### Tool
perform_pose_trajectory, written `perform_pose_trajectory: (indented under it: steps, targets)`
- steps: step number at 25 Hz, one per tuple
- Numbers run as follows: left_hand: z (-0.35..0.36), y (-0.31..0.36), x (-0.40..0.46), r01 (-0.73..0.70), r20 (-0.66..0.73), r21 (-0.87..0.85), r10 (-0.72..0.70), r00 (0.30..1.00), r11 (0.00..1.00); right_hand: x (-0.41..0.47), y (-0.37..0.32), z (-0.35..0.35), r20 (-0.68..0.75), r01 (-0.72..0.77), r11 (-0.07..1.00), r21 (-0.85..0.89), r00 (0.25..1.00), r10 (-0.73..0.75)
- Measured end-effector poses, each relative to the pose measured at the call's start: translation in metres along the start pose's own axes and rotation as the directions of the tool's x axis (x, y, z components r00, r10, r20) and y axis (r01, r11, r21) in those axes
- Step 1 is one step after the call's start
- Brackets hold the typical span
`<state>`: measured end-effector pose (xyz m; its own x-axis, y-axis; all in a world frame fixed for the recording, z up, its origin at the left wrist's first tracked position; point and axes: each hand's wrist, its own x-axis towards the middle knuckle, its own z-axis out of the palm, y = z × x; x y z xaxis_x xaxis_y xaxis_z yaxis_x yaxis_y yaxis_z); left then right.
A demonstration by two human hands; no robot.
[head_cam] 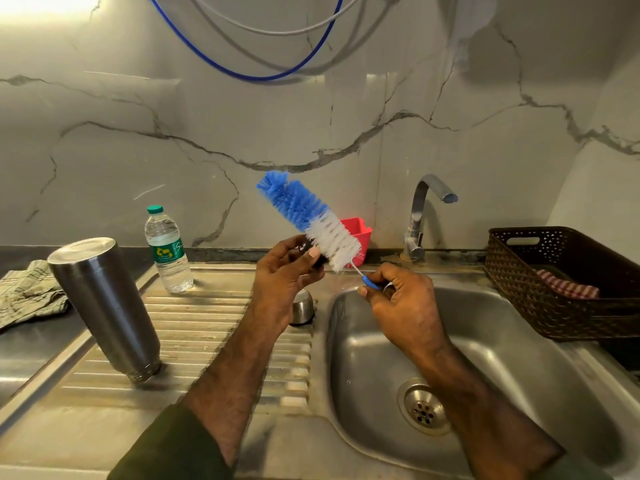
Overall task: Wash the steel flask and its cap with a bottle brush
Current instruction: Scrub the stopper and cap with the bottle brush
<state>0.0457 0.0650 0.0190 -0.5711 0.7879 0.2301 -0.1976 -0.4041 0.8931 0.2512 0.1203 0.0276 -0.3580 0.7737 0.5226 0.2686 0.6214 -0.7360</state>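
The steel flask point(104, 303) stands upside down on the ribbed draining board point(194, 341) at the left, mouth down. My left hand point(284, 271) grips a small dark cap part point(310, 249) against the white bristles of the bottle brush point(308, 218). The brush is blue at its tip and white lower down, tilted up to the left. My right hand point(394, 296) pinches its blue handle point(370, 283) above the sink's left rim. A steel cup-shaped cap point(302, 306) sits on the draining board below my left wrist.
The steel sink point(519, 358) with its drain point(424, 408) lies at the right; the tap point(420, 216) stands behind it. A clear water bottle point(168, 251), a red tub point(358, 237), a dark woven basket point(561, 282) and a folded cloth point(29, 292) surround the area.
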Motion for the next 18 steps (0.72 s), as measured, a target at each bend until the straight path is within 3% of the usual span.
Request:
perform_pose_trajectory:
  steps: [2,4,7,9,11,13,15,18]
  targets:
    - [-0.004,-0.002,0.002,-0.098,0.027,0.105,0.095,0.995,0.990,0.001,0.001,-0.004,0.013,-0.003,1.000,0.000,1.000,0.003]
    - [-0.007,0.001,0.003,-0.116,-0.044,0.010,0.116,0.992,0.993,0.001,0.000,-0.008,0.074,-0.028,0.999,-0.022,0.997,0.029]
    - [-0.011,0.006,0.004,-0.053,-0.112,-0.133,0.038,0.993,0.990,-0.001,0.001,-0.011,0.136,-0.066,0.996,-0.064,0.988,0.074]
    - [-0.007,0.003,0.001,-0.080,-0.047,0.032,0.081,0.996,0.996,0.000,0.001,-0.010,0.109,-0.070,0.997,-0.046,0.991,0.074]
    - [0.000,-0.003,-0.004,-0.177,0.085,0.286,0.159,0.984,0.942,0.003,0.001,-0.011,0.044,-0.059,0.998,-0.029,0.997,0.060]
    - [0.003,-0.007,-0.003,-0.231,0.129,0.410,0.195,0.972,0.882,0.006,0.002,-0.013,0.014,-0.062,0.998,-0.024,0.998,0.063]
    - [0.001,-0.004,-0.001,-0.240,0.033,0.345,0.244,0.969,0.907,0.004,0.001,-0.014,0.041,-0.074,0.997,-0.027,0.996,0.075]
    - [-0.010,0.004,0.006,-0.147,-0.156,0.058,0.155,0.976,0.987,0.000,0.000,-0.013,0.140,-0.119,0.991,-0.061,0.982,0.127]
